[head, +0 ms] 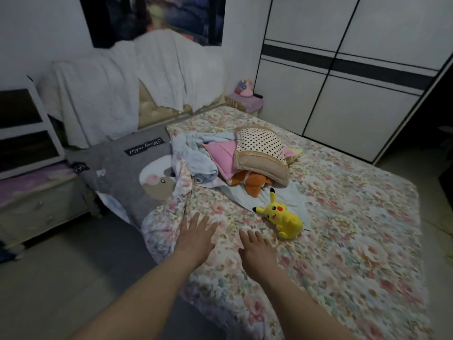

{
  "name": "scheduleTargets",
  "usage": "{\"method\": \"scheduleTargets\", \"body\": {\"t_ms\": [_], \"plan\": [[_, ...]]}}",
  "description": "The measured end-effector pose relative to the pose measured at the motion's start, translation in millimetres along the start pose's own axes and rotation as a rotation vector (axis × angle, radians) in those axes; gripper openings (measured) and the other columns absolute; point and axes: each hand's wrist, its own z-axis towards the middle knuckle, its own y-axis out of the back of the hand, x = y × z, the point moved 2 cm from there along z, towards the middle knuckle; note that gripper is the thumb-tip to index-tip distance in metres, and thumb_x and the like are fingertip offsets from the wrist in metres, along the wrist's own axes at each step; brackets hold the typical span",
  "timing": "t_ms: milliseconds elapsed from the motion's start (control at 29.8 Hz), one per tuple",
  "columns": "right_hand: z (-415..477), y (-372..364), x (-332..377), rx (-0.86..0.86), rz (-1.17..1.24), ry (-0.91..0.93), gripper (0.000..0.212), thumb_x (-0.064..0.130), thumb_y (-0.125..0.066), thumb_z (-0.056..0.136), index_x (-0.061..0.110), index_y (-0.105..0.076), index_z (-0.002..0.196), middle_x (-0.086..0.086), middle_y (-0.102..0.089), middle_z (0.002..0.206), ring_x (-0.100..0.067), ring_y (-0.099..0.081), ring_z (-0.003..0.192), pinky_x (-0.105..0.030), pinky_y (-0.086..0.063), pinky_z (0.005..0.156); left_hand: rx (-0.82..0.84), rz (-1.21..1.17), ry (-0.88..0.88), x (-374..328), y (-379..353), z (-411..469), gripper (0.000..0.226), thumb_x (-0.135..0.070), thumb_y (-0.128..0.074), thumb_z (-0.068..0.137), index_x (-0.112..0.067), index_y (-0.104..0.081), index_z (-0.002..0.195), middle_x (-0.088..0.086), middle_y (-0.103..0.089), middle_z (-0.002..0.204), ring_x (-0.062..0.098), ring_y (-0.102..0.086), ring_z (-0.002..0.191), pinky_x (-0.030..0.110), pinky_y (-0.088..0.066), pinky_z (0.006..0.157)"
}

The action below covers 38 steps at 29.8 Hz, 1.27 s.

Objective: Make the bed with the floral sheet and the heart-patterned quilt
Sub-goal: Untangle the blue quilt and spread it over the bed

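Orange plush toy (252, 182) half-hidden under dotted pillow (262, 153) — wall picture (157, 15) blurred, cut by top edge.

The sheet (343, 229) was pink-and-cream floral; the plush toy (282, 217) yellow; the pillow (259, 148) white with black dots; the far wardrobe (355, 69) white, black-banded.

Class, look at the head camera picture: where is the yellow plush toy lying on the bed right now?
The yellow plush lies on the floral sheet, mid-bed, just beyond the right hand and nearer than the orange plush.

Both hands (196, 238) flat, floral sheet (343, 217), yellow plush (284, 218)
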Motion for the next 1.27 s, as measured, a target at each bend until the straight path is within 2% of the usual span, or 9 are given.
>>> {"method": "scheduleTargets", "body": {"t_ms": [201, 402, 771, 838, 905, 1073, 1274], "plan": [[69.2, 4.2, 49.5, -0.004, 0.016, 0.010, 0.056, 0.034, -0.032, 0.106, 0.022, -0.011, 0.156, -0.005, -0.016, 0.162, -0.027, -0.012, 0.150, -0.045, -0.020, 0.117, -0.006, -0.012, -0.013, 69.3, 8.6, 45.5, 0.061, -0.044, -0.037, 0.104, -0.032, -0.009, 0.157, 0.002, -0.001, 0.165, 0.030, 0.007, 0.151, 0.055, 0.004, 0.119], [146.2, 9.6, 90.6, 0.038, 0.001, 0.039, 0.057, 0.034, -0.029, 0.106, 0.023, -0.006, 0.157, -0.005, -0.010, 0.164, -0.028, -0.009, 0.151, -0.045, -0.016, 0.120, -0.004, -0.016, 0.001, 133.8, 5.4, 101.0, 0.061, -0.043, -0.038, 0.104, -0.031, -0.010, 0.156, 0.004, -0.003, 0.165, 0.031, 0.006, 0.151, 0.056, 0.002, 0.118], [293.6, 21.7, 149.7, 0.050, -0.017, 0.202, 0.055, 0.035, -0.028, 0.105, 0.025, -0.009, 0.156, -0.003, -0.016, 0.163, -0.025, -0.012, 0.150, -0.041, -0.018, 0.119, 0.025, -0.101, 0.164, 233.0, 17.1, 191.7, 0.060, -0.042, -0.037, 0.103, -0.030, -0.012, 0.156, 0.004, -0.008, 0.164, 0.032, 0.001, 0.151, 0.053, -0.001, 0.120], [332.0, 15.2, 180.6, 0.081, -0.022, 0.243, 0.056, 0.034, -0.028, 0.105, 0.025, -0.007, 0.157, -0.004, -0.012, 0.164, -0.025, -0.010, 0.151, -0.042, -0.016, 0.120, 0.053, -0.131, 0.222, 272.6, 10.6, 204.9, 0.060, -0.043, -0.036, 0.103, -0.030, -0.013, 0.157, 0.005, -0.007, 0.165, 0.031, 0.003, 0.151, 0.052, 0.000, 0.120], [338.8, 17.8, 186.1, 0.105, -0.032, 0.253, 0.057, 0.034, -0.028, 0.105, 0.023, -0.008, 0.157, -0.006, -0.011, 0.164, -0.026, -0.009, 0.151, -0.042, -0.016, 0.120, 0.072, -0.137, 0.217, 282.7, 7.6, 208.4, 0.060, -0.044, -0.035, 0.103, -0.029, -0.013, 0.156, 0.005, -0.005, 0.165, 0.031, 0.004, 0.151, 0.053, 0.001, 0.120], [406.4, 11.5, 252.8, 0.081, -0.043, 0.280, 0.056, 0.035, -0.031, 0.104, 0.023, -0.014, 0.156, -0.004, -0.023, 0.159, -0.025, -0.019, 0.147, -0.042, -0.023, 0.116, 0.069, -0.153, 0.239, 370.7, 4.8, 234.4, 0.061, -0.043, -0.036, 0.103, -0.027, -0.014, 0.157, 0.005, -0.004, 0.165, 0.030, 0.004, 0.151, 0.055, 0.001, 0.120], [465.7, 17.9, 334.3, 0.097, -0.060, 0.298, 0.058, 0.033, -0.032, 0.104, 0.021, -0.011, 0.157, -0.005, -0.018, 0.162, -0.026, -0.016, 0.149, -0.041, -0.021, 0.116, 0.066, -0.177, 0.252, 464.6, 2.6, 253.5, 0.062, -0.039, -0.038, 0.103, -0.030, -0.009, 0.157, 0.002, -0.008, 0.164, 0.031, -0.001, 0.150, 0.053, 0.002, 0.120]]}}
